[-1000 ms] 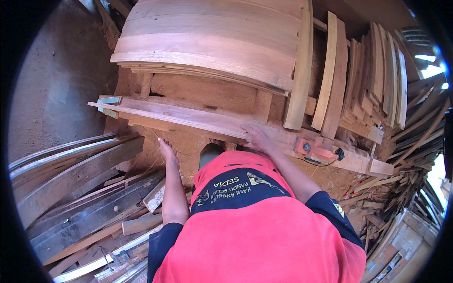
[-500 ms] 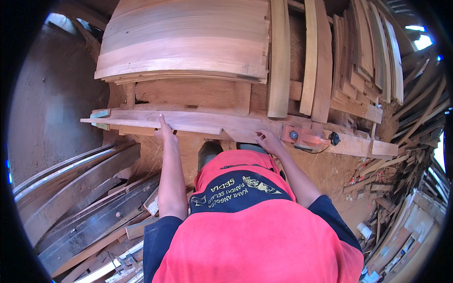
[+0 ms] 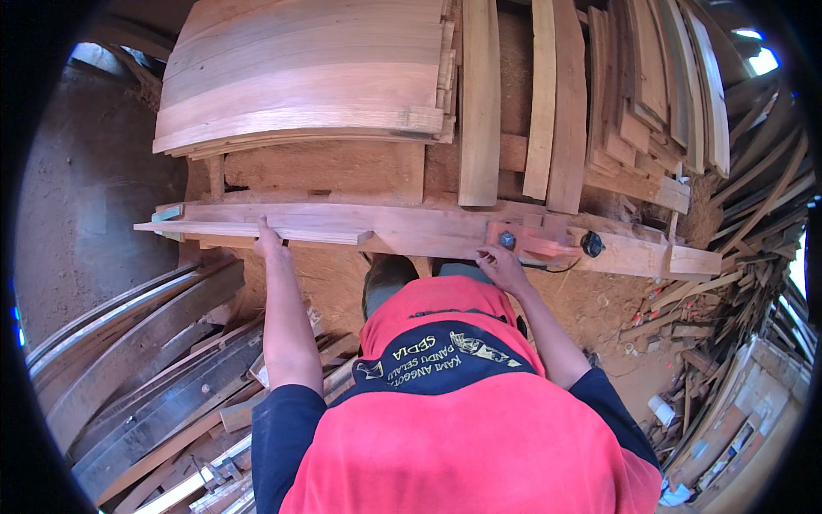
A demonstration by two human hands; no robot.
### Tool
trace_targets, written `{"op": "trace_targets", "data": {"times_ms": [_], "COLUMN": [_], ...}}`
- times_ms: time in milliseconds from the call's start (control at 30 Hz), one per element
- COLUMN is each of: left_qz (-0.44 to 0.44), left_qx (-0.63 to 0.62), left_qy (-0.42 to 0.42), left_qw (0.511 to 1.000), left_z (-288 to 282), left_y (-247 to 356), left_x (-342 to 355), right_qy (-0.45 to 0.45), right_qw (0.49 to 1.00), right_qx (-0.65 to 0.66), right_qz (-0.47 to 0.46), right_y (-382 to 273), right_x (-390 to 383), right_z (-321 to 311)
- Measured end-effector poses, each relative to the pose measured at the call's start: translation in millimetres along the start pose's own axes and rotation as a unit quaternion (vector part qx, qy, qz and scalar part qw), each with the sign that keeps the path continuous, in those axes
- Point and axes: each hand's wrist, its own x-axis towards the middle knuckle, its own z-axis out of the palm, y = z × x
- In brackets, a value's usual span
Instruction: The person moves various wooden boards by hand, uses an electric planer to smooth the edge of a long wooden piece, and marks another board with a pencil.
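Our left hand (image 3: 271, 242) is closed around a thin board (image 3: 325, 235), with the thumb up across it and the other fingers mostly hidden below. Our right hand (image 3: 501, 264) has bent fingers close by the orange tool (image 3: 531, 246); we cannot tell if it pinches or touches anything.

The thin board is over the left part of a long plank (image 3: 419, 226), along its near edge. Its left end pokes out past a pale green block (image 3: 171, 212). We think the board is light enough for one hand. It looks stiff, though so long and thin a piece may wobble at the ends. Raw wood should not be slippery, but dust could make it slide, and its edges may give us splinters. A good place to hold it is near the middle, where our left hand is, with the other hand near the right end.

Farther away, a stack of wide boards (image 3: 300, 86) lies beyond the long plank, and more loose planks (image 3: 479, 111) lie to its right.
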Motion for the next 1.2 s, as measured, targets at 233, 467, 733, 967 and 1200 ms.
{"op": "trace_targets", "data": {"times_ms": [233, 467, 733, 967, 1200], "left_qz": [-0.041, -0.102, -0.115, 0.025, -0.025], "left_qx": [-0.04, -0.002, 0.137, 0.204, 0.145], "left_qy": [-0.048, -0.067, -0.143, -0.138, -0.126], "left_qw": [0.997, 0.993, 0.973, 0.969, 0.981], "left_z": [-14.9, -79.1, -136.2, -187.1, -241.3], "left_y": [-6.3, -114.9, -156.1, -195.6, -317.0], "left_x": [-51.5, -57.0, -88.3, -56.9, -24.2], "right_qy": [0.01, -0.035, -0.091, -0.104, -0.108], "right_qw": [1.0, 0.993, 0.934, 0.908, 0.936], "right_qx": [-0.008, 0.096, -0.08, -0.133, -0.192], "right_qz": [-0.022, -0.064, -0.336, -0.383, -0.276], "right_y": [-2.1, -48.5, -182.3, -250.4, -346.3], "right_x": [8.0, 56.4, 121.9, 165.8, 199.4], "right_z": [-20.0, 11.2, 58.6, 133.4, 213.3]}}
